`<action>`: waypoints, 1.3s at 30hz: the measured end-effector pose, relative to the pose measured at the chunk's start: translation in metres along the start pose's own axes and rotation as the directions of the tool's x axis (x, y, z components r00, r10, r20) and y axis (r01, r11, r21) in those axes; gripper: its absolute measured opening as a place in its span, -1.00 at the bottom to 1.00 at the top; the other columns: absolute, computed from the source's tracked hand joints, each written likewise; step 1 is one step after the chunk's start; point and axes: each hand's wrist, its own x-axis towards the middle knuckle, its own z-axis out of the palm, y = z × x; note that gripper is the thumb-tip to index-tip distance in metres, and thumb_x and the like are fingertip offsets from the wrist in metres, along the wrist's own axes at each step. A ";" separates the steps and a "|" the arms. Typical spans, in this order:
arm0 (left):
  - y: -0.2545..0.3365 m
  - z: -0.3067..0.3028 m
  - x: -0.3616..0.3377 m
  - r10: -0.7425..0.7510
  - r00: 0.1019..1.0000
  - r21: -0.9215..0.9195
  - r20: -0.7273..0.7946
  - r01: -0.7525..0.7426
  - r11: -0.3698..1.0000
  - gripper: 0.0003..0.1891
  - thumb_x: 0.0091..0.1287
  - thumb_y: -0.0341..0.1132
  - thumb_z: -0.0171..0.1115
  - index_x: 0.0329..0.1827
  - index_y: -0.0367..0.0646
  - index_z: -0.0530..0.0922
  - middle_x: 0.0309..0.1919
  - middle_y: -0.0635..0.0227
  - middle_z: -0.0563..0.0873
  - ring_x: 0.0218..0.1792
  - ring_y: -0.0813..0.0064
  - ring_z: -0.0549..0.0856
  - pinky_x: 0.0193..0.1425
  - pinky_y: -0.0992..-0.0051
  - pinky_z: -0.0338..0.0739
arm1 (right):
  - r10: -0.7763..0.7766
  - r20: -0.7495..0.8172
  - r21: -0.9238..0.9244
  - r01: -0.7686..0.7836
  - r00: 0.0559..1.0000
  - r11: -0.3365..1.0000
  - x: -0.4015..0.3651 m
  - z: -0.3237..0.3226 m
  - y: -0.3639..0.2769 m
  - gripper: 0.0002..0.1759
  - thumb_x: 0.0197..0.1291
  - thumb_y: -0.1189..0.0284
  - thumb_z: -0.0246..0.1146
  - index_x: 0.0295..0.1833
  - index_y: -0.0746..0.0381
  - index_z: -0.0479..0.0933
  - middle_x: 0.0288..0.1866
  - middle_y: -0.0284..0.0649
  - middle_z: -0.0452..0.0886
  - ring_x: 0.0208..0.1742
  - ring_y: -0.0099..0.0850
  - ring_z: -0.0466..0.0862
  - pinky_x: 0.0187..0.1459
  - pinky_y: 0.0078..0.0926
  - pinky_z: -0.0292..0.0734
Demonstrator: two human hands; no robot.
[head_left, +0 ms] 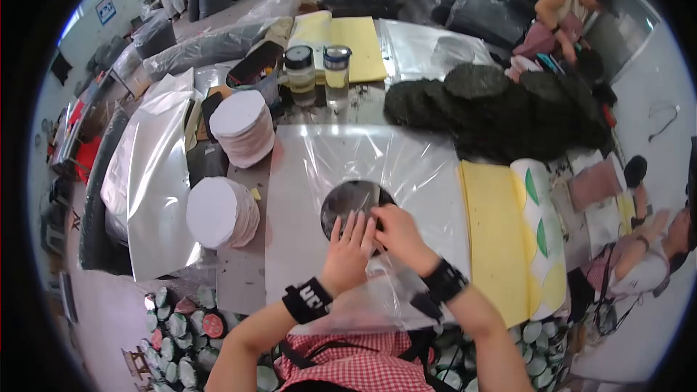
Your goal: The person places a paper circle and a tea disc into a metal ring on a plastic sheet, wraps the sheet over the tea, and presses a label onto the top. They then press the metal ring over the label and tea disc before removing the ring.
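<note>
A dark round disc lies near the middle of a clear plastic sheet on the table. My left hand rests on the disc's lower part with its fingers stretched out and spread. At the disc's right edge is my right hand, its fingers bent and pressed together; what they hold, if anything, is too small to make out. Both wrists wear black bands. Two stacks of white round sheets, an upper one and a lower one, stand left of the plastic.
Dark round stacks lie at the back right. Yellow sheets and a printed roll lie at the right. Two jars stand behind the plastic. Co-workers are at the right. Wrapped round packs fill the floor below.
</note>
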 end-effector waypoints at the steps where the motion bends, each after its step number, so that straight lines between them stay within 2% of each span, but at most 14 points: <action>1: 0.000 -0.004 0.001 -0.028 0.999 -0.022 0.032 0.029 0.999 0.12 0.03 0.36 0.38 0.45 -0.41 0.32 0.43 -0.12 0.41 0.53 -0.07 0.27 0.62 -0.09 -0.09 | 0.044 -0.358 0.065 -0.021 0.933 0.998 -0.018 -0.024 -0.007 -0.42 0.11 0.40 0.42 0.24 0.34 0.48 0.11 0.02 0.57 0.11 0.09 0.60 0.15 -0.09 0.51; 3: -0.010 0.005 -0.005 0.000 0.997 -0.047 0.076 0.004 0.999 0.06 0.04 0.40 0.34 0.39 -0.36 0.42 0.37 -0.06 0.49 0.49 -0.04 0.34 0.62 -0.07 -0.05 | 0.148 -0.678 -0.146 -0.329 0.720 0.933 -0.067 -0.045 0.039 -0.36 0.15 0.37 0.42 0.31 0.38 0.43 0.20 0.16 0.53 0.17 0.02 0.59 0.14 -0.07 0.52; 4: -0.010 0.003 -0.004 0.000 1.000 -0.071 0.012 0.001 0.997 -0.03 0.06 0.40 0.33 0.30 -0.31 0.51 0.31 0.03 0.57 0.45 -0.02 0.41 0.61 -0.06 -0.01 | 0.564 -0.426 0.227 -0.520 0.707 0.823 -0.094 -0.044 0.060 -0.39 0.21 0.34 0.41 0.31 0.35 0.42 0.14 0.06 0.56 0.11 -0.15 0.62 0.07 -0.15 0.56; 8: -0.019 0.013 -0.009 -0.009 0.986 -0.295 -0.169 -0.042 0.954 -0.35 0.24 0.16 0.33 0.12 -0.27 0.59 0.06 0.07 0.72 0.20 -0.02 0.64 0.45 -0.03 0.27 | 0.688 0.234 0.665 -0.629 0.687 0.402 -0.121 -0.073 0.071 -0.41 0.24 0.38 0.40 0.33 0.33 0.41 0.09 -0.09 0.58 0.07 -0.37 0.62 0.02 -0.23 0.58; 12: 0.003 0.014 0.005 -0.574 0.808 -0.640 -0.137 0.370 0.674 -0.50 0.21 -0.40 0.39 0.21 -0.31 0.47 -0.08 0.03 0.66 -0.08 0.05 0.65 0.08 0.21 0.50 | 0.439 -0.238 0.707 -0.155 0.866 0.690 -0.098 -0.013 0.061 -0.20 0.18 0.30 0.48 0.45 0.35 0.29 0.28 -0.01 0.50 0.31 -0.31 0.49 0.22 -0.10 0.47; 19: 0.003 0.006 0.011 -0.507 0.828 -0.382 -0.240 0.400 0.833 -0.37 0.20 -0.43 0.37 0.34 -0.35 0.36 0.19 -0.10 0.45 0.15 -0.05 0.52 0.21 0.18 0.47 | 0.240 -0.459 0.589 0.091 0.855 0.803 0.016 0.019 -0.029 -0.05 0.15 0.05 0.46 0.47 0.41 0.26 0.41 0.16 0.41 0.42 -0.05 0.46 0.43 -0.07 0.28; 22: -0.026 -0.004 0.013 -0.409 0.703 -0.344 -0.582 0.243 0.907 -0.35 0.23 -0.36 0.38 0.37 -0.38 0.33 0.20 -0.01 0.48 0.25 0.02 0.49 0.38 0.20 0.36 | -0.293 -0.396 -0.001 0.319 0.870 0.948 0.014 0.024 -0.045 -0.20 0.18 0.11 0.42 0.37 0.43 0.37 0.29 0.11 0.53 0.32 0.02 0.53 0.34 -0.15 0.39; 25: -0.038 -0.023 0.040 -0.683 0.727 -0.968 -0.076 -0.217 -0.124 -0.24 0.37 -0.09 0.21 0.53 -0.35 0.20 0.44 0.10 0.40 0.38 0.30 0.42 0.55 0.31 0.16 | -0.166 -0.342 0.114 0.216 0.925 0.970 0.000 0.036 -0.038 -0.36 0.15 0.20 0.39 0.27 0.33 0.49 0.18 -0.01 0.62 0.22 -0.02 0.58 0.24 -0.14 0.47; 27: -0.029 0.002 0.029 -0.379 0.921 -0.865 -0.089 0.117 0.488 -0.28 0.43 0.04 0.14 0.50 -0.30 0.29 0.37 0.07 0.52 0.35 0.18 0.49 0.49 0.22 0.30 | -0.196 -0.110 0.275 0.220 0.974 0.936 -0.003 0.039 -0.019 -0.49 0.03 0.29 0.41 0.11 0.24 0.58 0.06 -0.06 0.66 0.08 -0.06 0.64 0.12 -0.11 0.53; 29: -0.029 -0.001 0.035 -0.047 0.979 -0.335 -0.199 -0.022 0.942 -0.24 0.35 -0.01 0.28 0.49 -0.32 0.29 0.29 0.03 0.57 0.26 0.13 0.57 0.42 0.20 0.38 | -0.138 -0.518 0.279 0.319 0.844 0.906 -0.001 0.006 -0.004 -0.73 -0.12 0.52 0.44 -0.21 0.23 0.64 -0.19 -0.14 0.65 -0.13 -0.06 0.65 -0.04 -0.23 0.59; 33: -0.026 0.014 0.032 -0.255 0.957 -0.577 -0.138 0.131 0.806 -0.16 0.25 -0.06 0.43 0.49 -0.32 0.27 0.20 0.03 0.62 0.17 0.11 0.63 0.40 0.19 0.41 | 0.563 -0.455 0.724 -0.082 0.690 0.685 0.072 -0.007 0.034 -0.53 0.29 0.31 0.33 0.21 0.36 0.49 0.12 -0.01 0.64 0.12 -0.25 0.66 0.18 -0.27 0.53; 35: -0.024 0.005 0.036 -0.353 0.912 -0.712 -0.209 0.105 0.694 -0.16 0.14 -0.16 0.55 0.43 -0.31 0.32 0.12 0.08 0.60 0.09 0.14 0.68 0.38 0.12 0.39 | 0.301 0.206 0.978 -0.183 0.931 -0.103 0.099 0.006 0.048 -0.47 0.35 0.22 0.23 0.31 0.30 0.48 0.22 0.02 0.60 0.21 -0.21 0.64 0.24 -0.21 0.51; 38: -0.034 0.003 0.032 -0.386 0.860 -0.721 -0.333 0.032 0.693 -0.33 0.18 -0.21 0.49 0.29 -0.32 0.39 0.07 0.11 0.56 0.04 0.18 0.63 0.27 0.18 0.44 | -0.150 -0.128 0.759 0.195 0.980 0.621 0.074 -0.022 -0.002 -0.44 0.38 0.13 0.13 0.34 0.26 0.51 0.30 -0.03 0.58 0.23 -0.24 0.63 0.28 -0.19 0.51; 39: -0.035 0.002 0.026 -0.404 0.827 -0.726 -0.390 -0.006 0.688 -0.41 0.21 -0.24 0.46 0.22 -0.33 0.43 0.05 0.13 0.53 0.01 0.20 0.61 0.22 0.21 0.47 | -0.507 -0.263 0.541 0.561 0.821 0.627 0.045 -0.026 -0.017 -0.60 0.33 0.24 0.21 0.19 0.20 0.61 0.19 -0.05 0.64 0.29 -0.13 0.62 0.27 -0.33 0.50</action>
